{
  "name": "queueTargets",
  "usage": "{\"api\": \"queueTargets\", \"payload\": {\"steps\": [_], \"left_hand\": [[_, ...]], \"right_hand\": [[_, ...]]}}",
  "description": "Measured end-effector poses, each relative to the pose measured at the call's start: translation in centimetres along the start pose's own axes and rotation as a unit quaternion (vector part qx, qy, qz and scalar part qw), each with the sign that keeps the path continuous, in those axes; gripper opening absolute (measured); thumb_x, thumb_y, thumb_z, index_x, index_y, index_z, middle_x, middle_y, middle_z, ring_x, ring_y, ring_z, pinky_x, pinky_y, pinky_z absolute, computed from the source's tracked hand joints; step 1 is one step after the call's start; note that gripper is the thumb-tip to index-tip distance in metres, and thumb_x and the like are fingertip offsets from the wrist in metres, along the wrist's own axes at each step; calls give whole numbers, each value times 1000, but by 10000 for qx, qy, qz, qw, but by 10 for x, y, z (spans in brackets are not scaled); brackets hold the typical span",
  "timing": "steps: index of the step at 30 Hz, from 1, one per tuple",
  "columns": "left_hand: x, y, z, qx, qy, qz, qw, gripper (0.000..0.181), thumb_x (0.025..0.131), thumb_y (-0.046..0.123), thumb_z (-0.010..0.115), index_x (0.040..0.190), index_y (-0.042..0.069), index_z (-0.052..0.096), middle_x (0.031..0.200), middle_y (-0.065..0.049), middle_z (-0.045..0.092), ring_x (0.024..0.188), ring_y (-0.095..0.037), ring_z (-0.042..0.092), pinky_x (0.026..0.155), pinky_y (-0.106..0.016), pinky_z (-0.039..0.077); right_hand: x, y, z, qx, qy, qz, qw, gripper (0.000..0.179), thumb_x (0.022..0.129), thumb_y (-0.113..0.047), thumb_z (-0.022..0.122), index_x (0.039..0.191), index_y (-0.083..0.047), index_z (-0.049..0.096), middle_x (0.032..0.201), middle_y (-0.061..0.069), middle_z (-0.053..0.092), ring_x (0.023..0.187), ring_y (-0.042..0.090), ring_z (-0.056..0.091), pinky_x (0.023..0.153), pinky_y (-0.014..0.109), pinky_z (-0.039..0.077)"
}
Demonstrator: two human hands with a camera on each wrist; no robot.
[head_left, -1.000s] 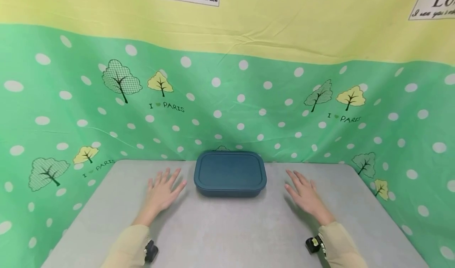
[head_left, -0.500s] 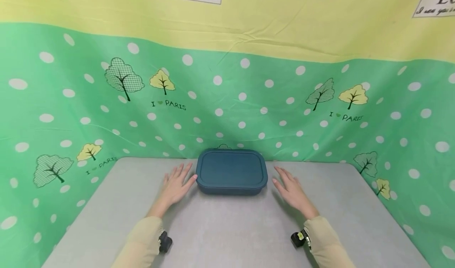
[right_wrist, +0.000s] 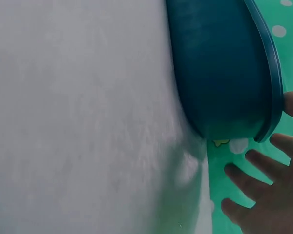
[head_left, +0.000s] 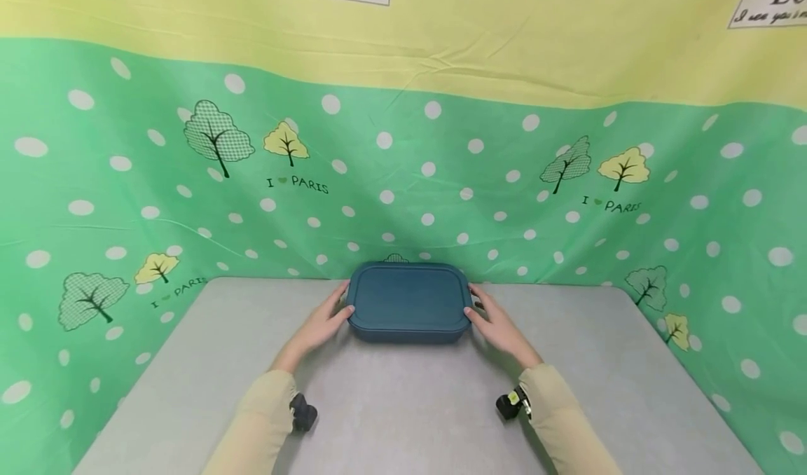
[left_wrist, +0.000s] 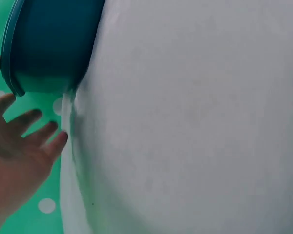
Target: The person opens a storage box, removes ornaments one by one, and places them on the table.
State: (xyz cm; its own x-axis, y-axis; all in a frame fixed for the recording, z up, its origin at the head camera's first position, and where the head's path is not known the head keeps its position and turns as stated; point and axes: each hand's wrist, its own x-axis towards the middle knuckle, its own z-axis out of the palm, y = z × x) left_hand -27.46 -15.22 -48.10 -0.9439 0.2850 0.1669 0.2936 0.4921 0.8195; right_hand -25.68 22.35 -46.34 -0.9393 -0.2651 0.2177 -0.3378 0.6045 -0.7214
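Evenly, the blue box [head_left: 410, 296], laid lengthwise left to right in the head view's lower middle, is flanked by left hand [head_left: 321, 322] and right hand [head_left: 499, 326], thumbs [head_left: 343, 314] touching, other fingers [left_wrist: 27, 120] spread apart.

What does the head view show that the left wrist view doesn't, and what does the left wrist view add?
Only the head view: the bare right hand, the flat top of the smooth lid on the dark-blue, rounded rectangular box, and the fabric backdrop's yellow upper band.

Only the left wrist view: all four fingers of the bare left hand, spread apart.

Both: that box, that left hand, the flat grey table and the green, white-dotted fabric.
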Motion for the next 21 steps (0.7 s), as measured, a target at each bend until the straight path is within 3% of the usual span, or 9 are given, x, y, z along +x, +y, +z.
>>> {"api": "queueTargets", "payload": {"steps": [5, 12, 17, 21], "left_hand": [[5, -4, 1, -1147, -227, -175, 9930, 68, 100, 17, 53, 155, 5, 15, 151, -31, 23, 134, -46, 31, 104, -51, 35], [6, -9, 1, -2486, -473, -741, 9646, 73, 98, 13, 55, 156, 12, 11, 152, -32, 20, 132, -44, 37, 101, -44, 41], [9, -14, -1, -3169, -627, -1116, 9398, 75, 97, 11, 56, 157, 20, 12, 155, -25, 17, 132, -40, 38, 104, -44, 38], [12, -16, -2, -3312, -731, -1271, 9321, 75, 96, 9, 58, 157, 24, 16, 156, -20, 17, 131, -37, 39, 104, -45, 37]], "right_hand": [[5, 0, 2, 641, -56, 258, 9976, 59, 102, -18, 48, 152, 1, 21, 148, 31, 31, 129, 47, 39, 102, 56, 36], [5, 4, 3, 2012, -256, 656, 9770, 59, 103, -12, 44, 153, 1, 15, 150, 33, 21, 133, 50, 31, 100, 54, 40], [6, 7, 3, 2137, -362, 634, 9742, 60, 103, -14, 45, 153, -1, 15, 151, 32, 20, 133, 49, 30, 98, 53, 42], [7, 10, 3, 2172, -416, 643, 9731, 62, 103, -14, 46, 154, -1, 14, 152, 32, 18, 133, 50, 30, 98, 51, 43]]}}
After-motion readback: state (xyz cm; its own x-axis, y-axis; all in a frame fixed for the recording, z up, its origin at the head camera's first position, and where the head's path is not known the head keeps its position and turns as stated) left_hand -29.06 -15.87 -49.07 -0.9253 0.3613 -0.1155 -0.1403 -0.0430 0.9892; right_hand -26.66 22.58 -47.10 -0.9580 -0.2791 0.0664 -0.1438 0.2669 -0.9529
